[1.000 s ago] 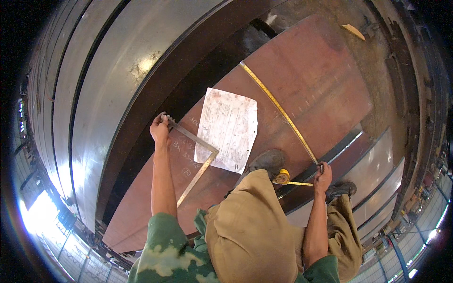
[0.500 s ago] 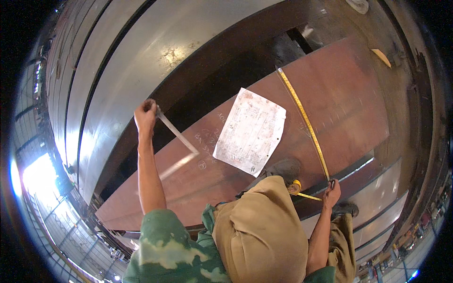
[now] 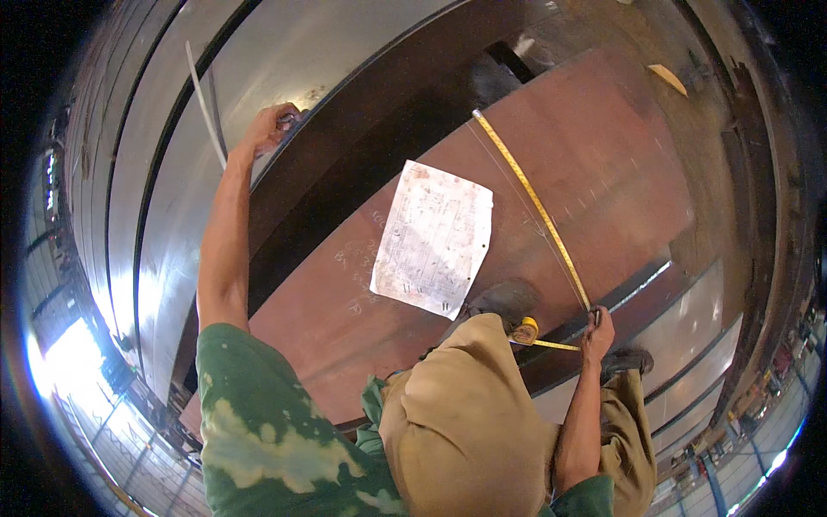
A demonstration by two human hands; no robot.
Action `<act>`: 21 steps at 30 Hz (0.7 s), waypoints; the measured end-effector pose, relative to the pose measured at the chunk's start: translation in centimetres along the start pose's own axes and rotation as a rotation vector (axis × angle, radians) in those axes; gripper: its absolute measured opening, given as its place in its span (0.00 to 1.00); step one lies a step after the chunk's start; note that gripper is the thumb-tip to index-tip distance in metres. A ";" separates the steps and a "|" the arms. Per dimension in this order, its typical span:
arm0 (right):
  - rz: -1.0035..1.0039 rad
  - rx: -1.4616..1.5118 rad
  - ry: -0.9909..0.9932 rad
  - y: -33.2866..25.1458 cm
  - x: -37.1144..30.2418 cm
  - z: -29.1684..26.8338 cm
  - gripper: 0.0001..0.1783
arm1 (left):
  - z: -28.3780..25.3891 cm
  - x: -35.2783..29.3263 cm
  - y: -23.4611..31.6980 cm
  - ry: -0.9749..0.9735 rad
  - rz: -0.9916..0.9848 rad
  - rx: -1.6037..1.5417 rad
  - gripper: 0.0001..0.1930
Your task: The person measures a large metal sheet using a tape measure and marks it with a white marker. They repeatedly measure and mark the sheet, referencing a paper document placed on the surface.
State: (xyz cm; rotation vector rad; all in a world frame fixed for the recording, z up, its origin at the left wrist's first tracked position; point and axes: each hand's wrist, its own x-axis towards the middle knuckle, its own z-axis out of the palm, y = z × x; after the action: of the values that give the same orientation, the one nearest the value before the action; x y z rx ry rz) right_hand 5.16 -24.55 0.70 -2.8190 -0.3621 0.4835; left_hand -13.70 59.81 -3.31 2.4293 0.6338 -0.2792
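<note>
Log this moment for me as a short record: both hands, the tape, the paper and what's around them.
Left hand: at the edge of the grey metal beam; grip unclear
Pale strip: by the left wrist, partly hidden
Right hand: closed on the yellow tape
Tape run: across the reddish plate to the right hand
Tape case: beside a dark shoe
Paper sheet: smudged, on the plate
Pale marks: on the plate, left of the sheet

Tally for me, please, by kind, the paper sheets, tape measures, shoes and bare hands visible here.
Paper sheet: 1
Yellow tape measure: 1
Left shoe and right shoe: 2
Left hand and right hand: 2
Total: 6
</note>
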 end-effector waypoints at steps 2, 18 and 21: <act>0.007 -0.023 0.017 -0.1 -0.2 -0.5 0.08 | 0.6 1.7 1.1 0.003 0.012 0.128 0.18; 0.004 -0.044 0.072 1.9 -0.3 1.4 0.08 | 14.7 -5.0 20.3 -0.136 -0.354 -0.237 0.35; 0.083 0.011 -0.008 -0.1 0.5 0.3 0.09 | 17.9 -6.0 21.7 0.096 -0.461 -0.473 0.25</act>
State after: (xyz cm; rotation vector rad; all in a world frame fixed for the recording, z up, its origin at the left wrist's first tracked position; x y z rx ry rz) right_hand 5.45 -24.27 0.34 -2.8312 -0.2444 0.5130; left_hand -8.88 31.48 -4.48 1.8346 1.1595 -0.1703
